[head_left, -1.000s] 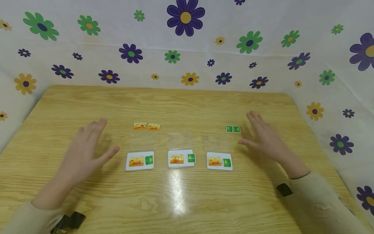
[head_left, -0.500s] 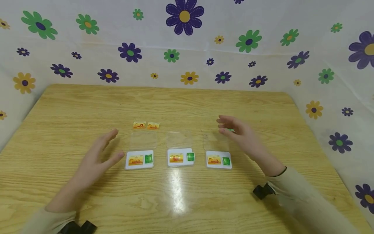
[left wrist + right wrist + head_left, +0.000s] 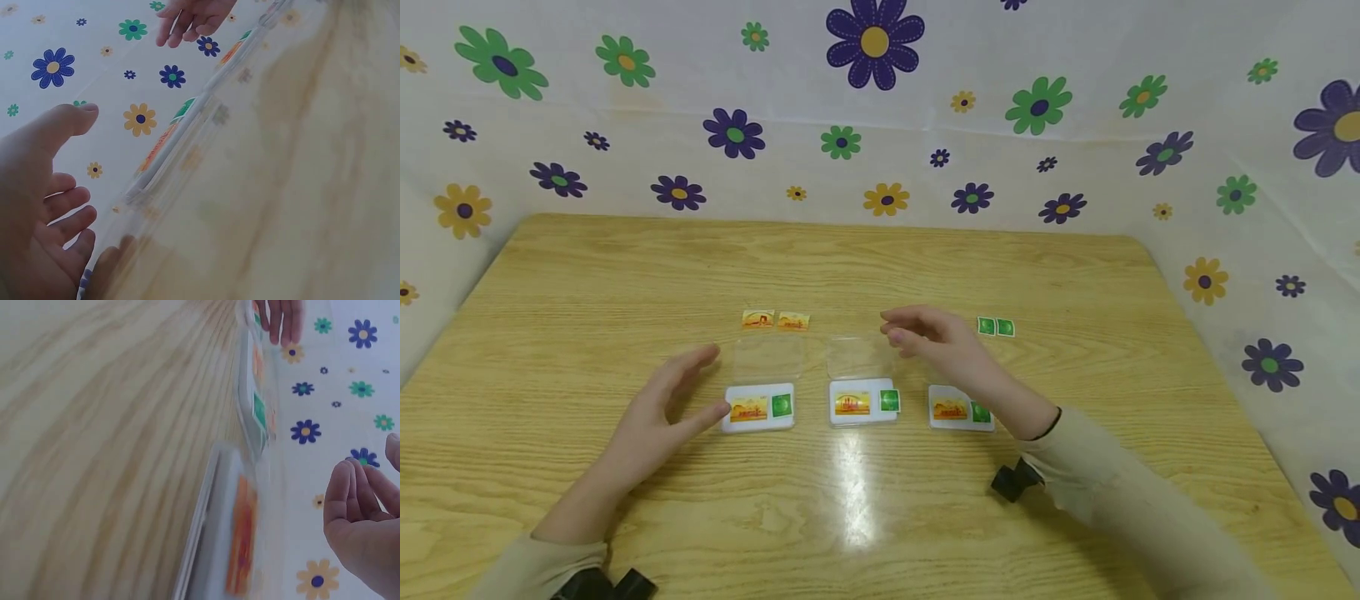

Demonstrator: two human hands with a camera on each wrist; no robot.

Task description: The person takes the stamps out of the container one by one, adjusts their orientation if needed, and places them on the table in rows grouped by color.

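Note:
Three white shallow cases stand in a row, the left (image 3: 752,389), middle (image 3: 857,385) and right (image 3: 942,390). Each bears an orange stamp and a green one; the middle green stamp (image 3: 890,401) juts over its case's right edge. My left hand (image 3: 651,421) hovers by the left case, thumb extended, holding nothing. My right hand (image 3: 951,354) passes over the right case, its fingertips near the middle clear lid (image 3: 853,357). In the right wrist view its fingers (image 3: 340,487) are loosely bent with nothing visible between them. The right lid is mostly hidden by this hand.
Behind the cases lie two loose orange stamps (image 3: 775,321) on the left and two loose green stamps (image 3: 996,327) on the right. A clear lid (image 3: 767,358) lies behind the left case. A flower-printed cloth (image 3: 805,92) surrounds the wooden table (image 3: 722,517).
My right hand has swung left from beside the green stamps toward the middle, uncovering them again, its fingers more bent. My left hand has shifted slightly right, nearer the left case.

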